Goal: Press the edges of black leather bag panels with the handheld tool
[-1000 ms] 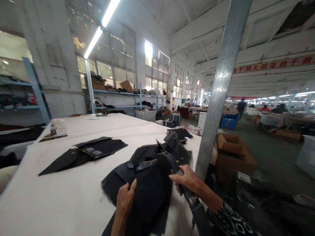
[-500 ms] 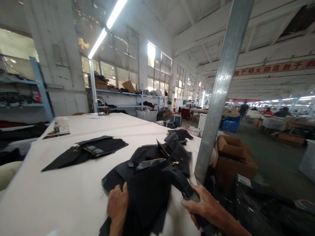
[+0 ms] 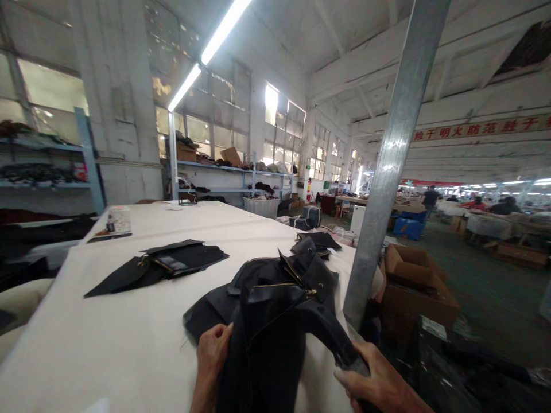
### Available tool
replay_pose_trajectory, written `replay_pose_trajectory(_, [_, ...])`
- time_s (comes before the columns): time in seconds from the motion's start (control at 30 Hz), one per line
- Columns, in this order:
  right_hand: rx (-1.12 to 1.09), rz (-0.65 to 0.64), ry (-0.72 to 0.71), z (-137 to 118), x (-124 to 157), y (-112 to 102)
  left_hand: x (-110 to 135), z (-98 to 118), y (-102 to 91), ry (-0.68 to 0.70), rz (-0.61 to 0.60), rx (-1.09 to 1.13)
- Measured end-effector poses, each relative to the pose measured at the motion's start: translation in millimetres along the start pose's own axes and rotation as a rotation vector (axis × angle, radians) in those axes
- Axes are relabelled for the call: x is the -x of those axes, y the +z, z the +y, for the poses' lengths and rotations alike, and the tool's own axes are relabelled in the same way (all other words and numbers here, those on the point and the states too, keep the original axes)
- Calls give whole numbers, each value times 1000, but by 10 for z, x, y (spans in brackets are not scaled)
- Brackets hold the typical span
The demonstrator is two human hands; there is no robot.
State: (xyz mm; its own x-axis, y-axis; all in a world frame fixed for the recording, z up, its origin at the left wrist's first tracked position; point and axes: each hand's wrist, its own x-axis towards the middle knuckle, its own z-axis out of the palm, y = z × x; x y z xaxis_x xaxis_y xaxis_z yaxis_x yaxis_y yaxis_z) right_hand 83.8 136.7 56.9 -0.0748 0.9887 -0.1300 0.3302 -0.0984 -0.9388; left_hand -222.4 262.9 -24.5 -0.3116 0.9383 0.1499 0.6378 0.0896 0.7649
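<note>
A black bag piece with a gold zipper (image 3: 275,321) lies on top of a pile of black fabric pieces (image 3: 301,269) at the near right of the white table (image 3: 107,344). My left hand (image 3: 213,355) is closed on the piece's left edge, thumb on top. My right hand (image 3: 374,384) grips its black strap at the table's right edge, low in view. Another stack of black pieces (image 3: 159,267) lies further left on the table, away from both hands.
A slanted metal post (image 3: 387,166) rises just right of the table. Open cardboard boxes (image 3: 417,287) stand on the floor beyond it. Blue shelving (image 3: 224,172) lines the far wall. A small printed packet (image 3: 118,221) sits at the table's far left. People work in the distance at right.
My right hand has slid down the strap toward me and to the right. The black piece has been pulled closer and lifted, showing its gold zipper. My left hand stays on its left edge.
</note>
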Motion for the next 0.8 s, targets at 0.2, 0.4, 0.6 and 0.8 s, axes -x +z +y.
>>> replay_pose_trajectory(0.2, [82, 43, 94, 52, 91, -157, 79, 190, -246, 11, 387, 79])
replay_pose_trajectory(0.4, [150, 79, 13, 29, 232, -306, 136, 338, -325, 166, 516, 43])
replay_pose_trajectory(0.6, [189, 86, 8, 127, 401, -453, 96, 716, -659, 428, 751, -165])
replay_pose_trajectory(0.8, [252, 175, 24, 290, 491, -615, 165, 1240, -1174, 529, 1034, -390])
